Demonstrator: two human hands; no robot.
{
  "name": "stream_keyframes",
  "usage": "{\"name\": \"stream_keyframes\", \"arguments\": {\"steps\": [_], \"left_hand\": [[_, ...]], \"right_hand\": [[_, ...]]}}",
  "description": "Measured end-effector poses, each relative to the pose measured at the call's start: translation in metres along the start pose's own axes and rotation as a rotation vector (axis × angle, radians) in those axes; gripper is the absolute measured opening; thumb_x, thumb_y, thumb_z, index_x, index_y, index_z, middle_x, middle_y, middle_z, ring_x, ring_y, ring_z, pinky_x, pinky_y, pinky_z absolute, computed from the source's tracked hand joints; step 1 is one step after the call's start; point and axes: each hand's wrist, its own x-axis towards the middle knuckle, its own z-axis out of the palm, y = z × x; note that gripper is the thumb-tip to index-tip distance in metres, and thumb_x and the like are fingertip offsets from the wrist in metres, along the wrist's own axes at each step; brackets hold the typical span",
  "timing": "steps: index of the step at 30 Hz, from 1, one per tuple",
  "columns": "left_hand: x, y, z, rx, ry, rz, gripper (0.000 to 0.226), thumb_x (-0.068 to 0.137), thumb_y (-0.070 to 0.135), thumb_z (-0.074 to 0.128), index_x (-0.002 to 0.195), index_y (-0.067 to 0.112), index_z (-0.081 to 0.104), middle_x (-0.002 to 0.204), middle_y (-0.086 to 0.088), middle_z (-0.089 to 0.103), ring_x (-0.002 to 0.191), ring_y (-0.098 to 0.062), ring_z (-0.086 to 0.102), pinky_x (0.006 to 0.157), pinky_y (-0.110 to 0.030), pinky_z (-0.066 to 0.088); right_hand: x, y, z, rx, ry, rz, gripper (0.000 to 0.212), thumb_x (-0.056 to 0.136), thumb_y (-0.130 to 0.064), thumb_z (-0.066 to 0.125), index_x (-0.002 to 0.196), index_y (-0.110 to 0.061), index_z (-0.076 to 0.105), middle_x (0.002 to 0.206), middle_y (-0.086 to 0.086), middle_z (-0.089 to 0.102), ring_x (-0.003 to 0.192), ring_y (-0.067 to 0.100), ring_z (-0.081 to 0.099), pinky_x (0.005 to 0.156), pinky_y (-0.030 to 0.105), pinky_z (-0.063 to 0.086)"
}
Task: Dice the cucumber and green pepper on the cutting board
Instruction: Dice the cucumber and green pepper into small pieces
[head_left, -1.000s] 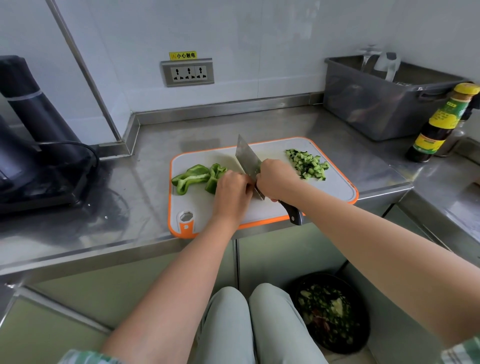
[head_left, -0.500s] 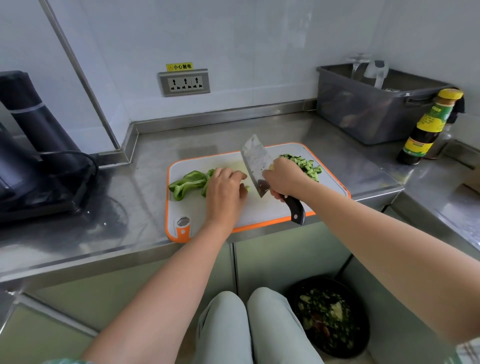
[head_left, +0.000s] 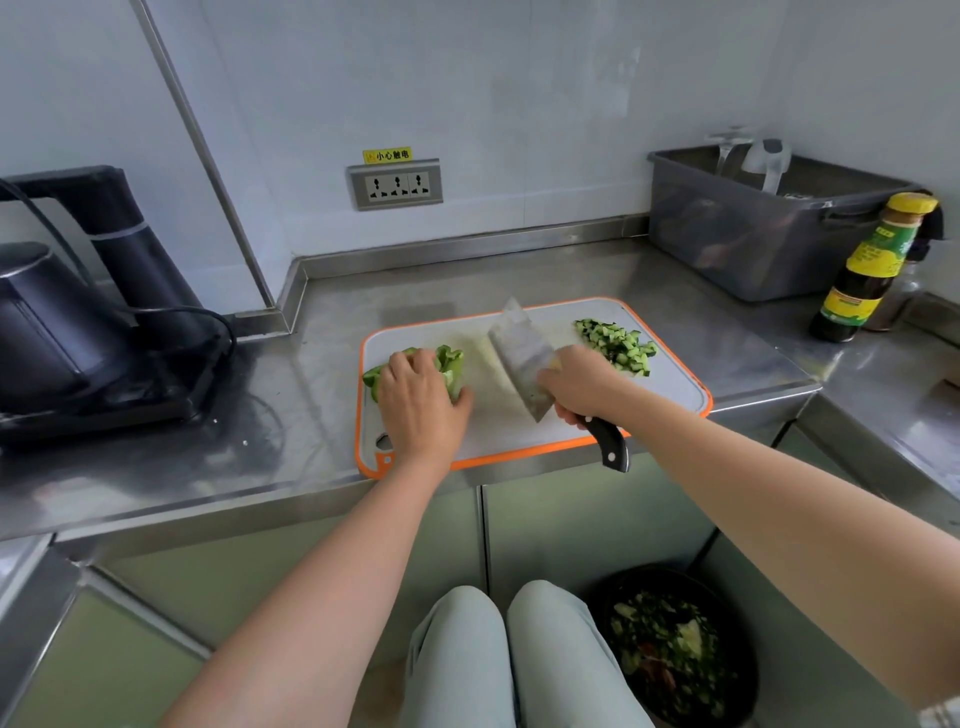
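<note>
A white cutting board (head_left: 670, 387) with an orange rim lies on the steel counter. Green pepper pieces (head_left: 453, 364) sit at its left end, and my left hand (head_left: 421, 402) lies over them with fingers curled onto the pepper. A pile of diced cucumber (head_left: 618, 343) sits at the board's far right. My right hand (head_left: 584, 384) grips the black handle of a cleaver (head_left: 519, 356), whose blade is tilted above the middle of the board, between the pepper and the cucumber.
A black kettle on its base (head_left: 67, 332) stands at the left. A grey tub (head_left: 753, 234) and a sauce bottle (head_left: 867, 270) stand at the right. A waste bin (head_left: 675, 649) with scraps sits on the floor by my knees. A wall socket (head_left: 397, 184) is behind.
My left hand slid left along the board onto the green pepper pieces. The cleaver in my right hand stayed over the middle of the board, now apart from the left hand.
</note>
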Motion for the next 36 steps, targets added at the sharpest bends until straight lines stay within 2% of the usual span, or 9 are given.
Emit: {"name": "stream_keyframes", "arguments": {"steps": [4, 8, 12, 15, 20, 24, 27, 30, 36], "left_hand": [[0.001, -0.007, 0.002, -0.106, -0.065, -0.017, 0.036, 0.075, 0.021, 0.072, 0.105, 0.008, 0.058, 0.104, -0.017, 0.058, 0.101, -0.035, 0.052, 0.085, -0.04, 0.039], [0.005, -0.014, 0.0, -0.21, -0.081, 0.001, 0.028, 0.078, 0.015, 0.069, 0.104, 0.007, 0.063, 0.105, -0.014, 0.062, 0.103, -0.032, 0.054, 0.085, -0.036, 0.037], [0.008, -0.006, 0.0, -0.312, -0.05, -0.015, 0.024, 0.077, 0.017, 0.071, 0.097, 0.007, 0.065, 0.098, -0.013, 0.065, 0.098, -0.031, 0.056, 0.08, -0.034, 0.034], [0.006, 0.001, 0.003, -0.338, -0.073, -0.028, 0.027, 0.076, 0.02, 0.074, 0.097, 0.008, 0.065, 0.096, -0.012, 0.066, 0.095, -0.029, 0.057, 0.08, -0.034, 0.037], [0.01, -0.005, 0.004, -0.344, -0.004, -0.105, 0.015, 0.082, 0.019, 0.064, 0.089, 0.005, 0.066, 0.091, -0.015, 0.067, 0.091, -0.034, 0.058, 0.073, -0.037, 0.037], [0.021, -0.004, -0.012, -0.532, 0.114, -0.319, 0.017, 0.089, 0.016, 0.059, 0.089, 0.0, 0.064, 0.09, -0.019, 0.066, 0.087, -0.034, 0.061, 0.07, -0.032, 0.037], [0.026, -0.001, -0.027, -0.666, 0.217, -0.454, 0.018, 0.09, 0.014, 0.057, 0.1, 0.0, 0.063, 0.101, -0.018, 0.065, 0.093, -0.032, 0.06, 0.072, -0.025, 0.036], [0.027, -0.005, -0.03, -0.682, 0.226, -0.465, 0.021, 0.09, 0.015, 0.058, 0.105, 0.002, 0.062, 0.107, -0.018, 0.061, 0.098, -0.032, 0.058, 0.079, -0.031, 0.041], [0.016, -0.007, -0.025, -0.662, 0.195, -0.437, 0.018, 0.087, 0.013, 0.061, 0.099, -0.001, 0.063, 0.102, -0.021, 0.06, 0.099, -0.036, 0.057, 0.081, -0.035, 0.042]], "right_hand": [[0.001, -0.002, 0.003, -0.009, -0.032, 0.002, 0.019, 0.092, -0.006, 0.042, 0.074, -0.003, 0.046, 0.053, 0.013, 0.055, 0.036, 0.021, 0.046, 0.039, 0.023, 0.04], [0.006, 0.013, -0.013, -0.094, 0.104, 0.089, 0.02, 0.086, -0.001, 0.046, 0.067, 0.001, 0.054, 0.06, 0.016, 0.062, 0.051, 0.028, 0.057, 0.058, 0.033, 0.053], [0.002, 0.014, -0.012, 0.033, 0.069, 0.007, 0.015, 0.09, -0.008, 0.041, 0.077, -0.006, 0.046, 0.055, 0.013, 0.057, 0.04, 0.022, 0.047, 0.04, 0.024, 0.04], [0.003, 0.011, -0.011, 0.039, -0.022, 0.008, 0.016, 0.093, -0.011, 0.042, 0.082, -0.001, 0.05, 0.06, 0.015, 0.058, 0.047, 0.024, 0.049, 0.044, 0.027, 0.041], [0.005, 0.016, -0.023, -0.05, 0.083, 0.095, 0.025, 0.08, -0.002, 0.043, 0.057, -0.001, 0.053, 0.053, 0.013, 0.059, 0.046, 0.025, 0.053, 0.049, 0.024, 0.044], [-0.003, 0.0, -0.015, 0.207, -0.027, 0.021, 0.017, 0.093, -0.007, 0.043, 0.078, -0.003, 0.049, 0.057, 0.014, 0.054, 0.042, 0.021, 0.045, 0.04, 0.021, 0.039], [-0.008, -0.02, 0.002, 0.294, -0.07, -0.019, 0.017, 0.094, -0.008, 0.042, 0.078, -0.004, 0.046, 0.058, 0.015, 0.053, 0.042, 0.021, 0.044, 0.041, 0.023, 0.038], [-0.011, -0.033, 0.018, 0.301, -0.101, -0.037, 0.018, 0.093, -0.006, 0.04, 0.077, -0.003, 0.047, 0.058, 0.014, 0.054, 0.039, 0.019, 0.045, 0.04, 0.022, 0.039], [-0.014, -0.034, 0.038, 0.23, -0.169, -0.003, 0.017, 0.091, -0.003, 0.042, 0.076, 0.002, 0.05, 0.059, 0.016, 0.054, 0.047, 0.024, 0.047, 0.045, 0.025, 0.04]]}}
